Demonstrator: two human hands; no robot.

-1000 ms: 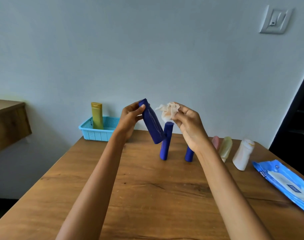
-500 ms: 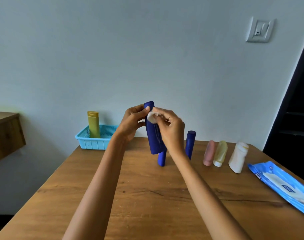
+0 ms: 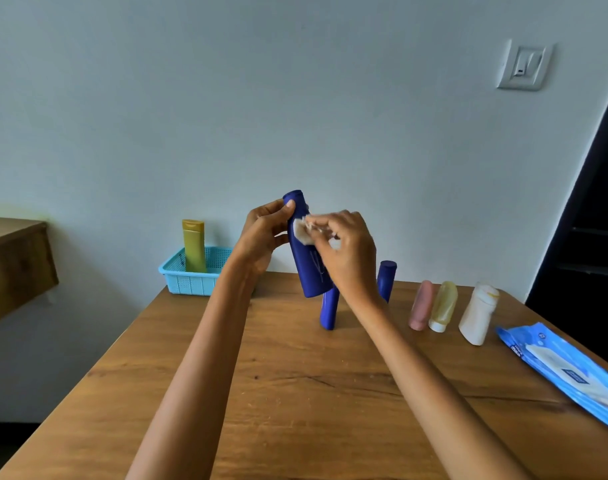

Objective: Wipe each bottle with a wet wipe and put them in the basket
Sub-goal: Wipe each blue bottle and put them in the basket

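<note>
Blue bottle [image 3: 307, 268] between both hands

The bottle [image 3: 307, 261] held above the table is deep blue, with thin pale lines on its side; the wipe [image 3: 301, 232] against it is off-white. Two more deep blue bottles [image 3: 329, 310] [image 3: 386, 279] stand behind. Toward the table's right edge come a dusty pink bottle [image 3: 420, 305], a translucent yellow one [image 3: 443, 305] with a white cap, and a white one [image 3: 478, 313]. The wipes pack [image 3: 565, 370] is bright blue with a white panel. At the far left corner, a light turquoise lattice basket [image 3: 191, 277] holds an olive-yellow bottle [image 3: 193, 245]. The table [image 3: 295, 410] is warm brown woodgrain.
</note>
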